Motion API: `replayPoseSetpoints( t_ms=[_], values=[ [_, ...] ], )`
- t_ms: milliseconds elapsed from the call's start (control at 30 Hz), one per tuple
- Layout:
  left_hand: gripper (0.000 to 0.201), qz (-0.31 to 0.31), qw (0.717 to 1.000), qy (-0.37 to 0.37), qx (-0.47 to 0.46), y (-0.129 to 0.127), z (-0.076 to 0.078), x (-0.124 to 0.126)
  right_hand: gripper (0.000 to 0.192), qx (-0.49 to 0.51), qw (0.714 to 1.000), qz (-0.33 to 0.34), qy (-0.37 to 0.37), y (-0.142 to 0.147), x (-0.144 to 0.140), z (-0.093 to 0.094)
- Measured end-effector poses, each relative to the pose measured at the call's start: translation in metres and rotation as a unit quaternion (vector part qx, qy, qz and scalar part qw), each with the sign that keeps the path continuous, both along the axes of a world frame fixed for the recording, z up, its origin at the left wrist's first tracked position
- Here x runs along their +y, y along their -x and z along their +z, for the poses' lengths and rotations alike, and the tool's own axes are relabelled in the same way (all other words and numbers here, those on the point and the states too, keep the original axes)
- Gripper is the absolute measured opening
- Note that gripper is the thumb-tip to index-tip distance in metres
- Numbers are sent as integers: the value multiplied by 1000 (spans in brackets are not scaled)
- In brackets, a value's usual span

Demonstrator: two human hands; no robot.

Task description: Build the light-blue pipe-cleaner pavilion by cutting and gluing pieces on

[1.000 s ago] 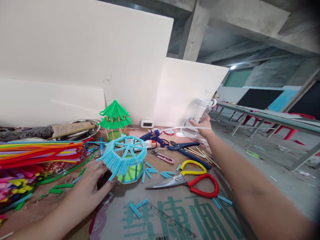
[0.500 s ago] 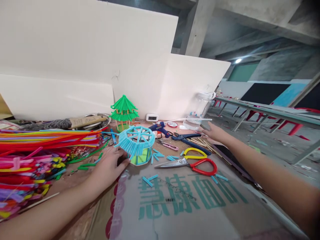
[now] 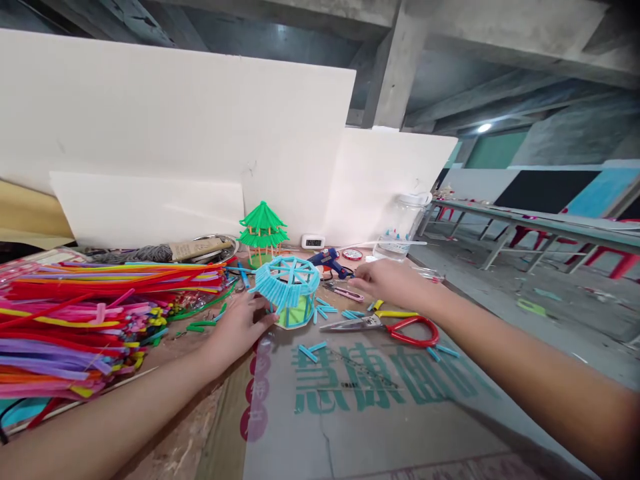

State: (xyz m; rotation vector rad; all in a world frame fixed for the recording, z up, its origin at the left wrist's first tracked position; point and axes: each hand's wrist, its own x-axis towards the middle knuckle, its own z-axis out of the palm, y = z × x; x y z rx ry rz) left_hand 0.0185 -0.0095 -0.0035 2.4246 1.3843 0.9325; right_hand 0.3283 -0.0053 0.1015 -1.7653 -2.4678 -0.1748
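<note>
A small round pavilion model [image 3: 287, 290] of light-blue pipe-cleaner pieces, with an open spoked roof ring and a green base, stands at the middle. My left hand [image 3: 240, 330] grips its left side, thumb near the base and fingers partly hidden under the roof edge. My right hand [image 3: 383, 279] is over the tools to the right, fingers curled downward by the tip of a blue glue gun [image 3: 325, 259]; what they hold, if anything, is hidden. Scissors [image 3: 383, 325] with red and yellow handles lie in front. Short blue pieces [image 3: 313, 351] are scattered around, and a pink cutter [image 3: 345, 291] lies behind.
Bundles of coloured pipe cleaners [image 3: 100, 320] fill the left. Behind stand a green tiered pavilion [image 3: 263, 230], a small digital clock [image 3: 313, 241] and a clear plastic jug [image 3: 403, 223] against white boards [image 3: 175, 133]. Printed plastic sheeting [image 3: 360, 427] covers the front surface.
My right hand has moved left and toward me, from beside the jug to over the tools, covering the pliers. My left hand stays at the blue model. The view has tilted up slightly.
</note>
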Motion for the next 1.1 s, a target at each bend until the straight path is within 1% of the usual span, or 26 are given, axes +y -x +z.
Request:
replayPoseSetpoints(
  t_ms=[67, 100, 167, 233, 300, 467, 600, 700, 767, 867, 933, 1000, 1033, 1067, 1100],
  values=[
    [26, -11, 1000, 5, 1, 0, 0, 1, 36, 39, 999, -32, 17, -7, 31, -6],
    [25, -13, 1000, 6, -2, 0, -1, 2, 42, 53, 998, -35, 17, -10, 46, -11],
    [24, -12, 1000, 10, -9, 0, -1, 2, 62, 88, 996, -27, 22, -14, 71, -23],
    [25, -5, 1000, 13, -10, 0, -1, 2, 68, 123, 992, -18, 29, -13, 88, -34],
    [25, 0, 1000, 13, -11, -1, -1, 2, 63, 155, 987, -13, 41, -6, 100, -42],
    [26, 5, 1000, 19, -5, -1, -2, 2, 28, 217, 974, -35, 63, 11, 114, -54],
    [25, -2, 1000, 13, -5, -1, -3, 3, 15, 265, 960, -43, 71, 15, 114, -55],
    [24, -2, 1000, 13, -5, -1, -3, 4, 9, 310, 947, -37, 69, 16, 112, -49],
    [24, 8, 1000, 10, -6, -1, -4, 3, 8, 349, 935, -27, 58, 18, 109, -41],
    [24, 20, 1000, 7, -6, -1, -4, 2, 14, 411, 911, -9, 36, 20, 101, -26],
    [24, 18, 1000, 9, -13, -2, -2, 0, 16, 443, 896, 3, 16, 18, 88, -17],
    [24, 14, 999, 13, -25, -3, 0, -2, 13, 466, 884, 17, 1, 15, 68, -12],
    [23, 12, 999, 14, -29, -3, 1, -2, 12, 499, 866, 40, -3, 13, 56, -11],
    [23, 11, 999, 14, -30, -4, 1, -3, 16, 533, 843, 73, 2, 12, 43, -12],
    [23, 13, 999, 13, -28, -4, 2, -4, 21, 554, 826, 101, 14, 11, 30, -14]
  ],
)
